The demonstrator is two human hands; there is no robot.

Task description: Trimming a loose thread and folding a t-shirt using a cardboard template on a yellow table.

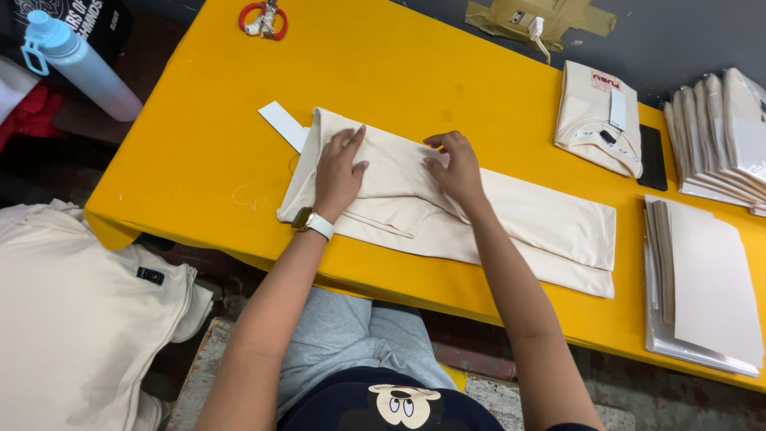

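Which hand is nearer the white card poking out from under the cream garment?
Left. The left hand lies flat on the cream garment just right of the white card; the right hand presses the cloth farther along, away from the card.

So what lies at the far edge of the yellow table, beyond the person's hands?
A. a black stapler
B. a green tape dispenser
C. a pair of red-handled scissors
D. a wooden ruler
C: red-handled scissors lie at the far edge of the yellow table, beyond the left hand and right hand, which press flat on the cream garment.
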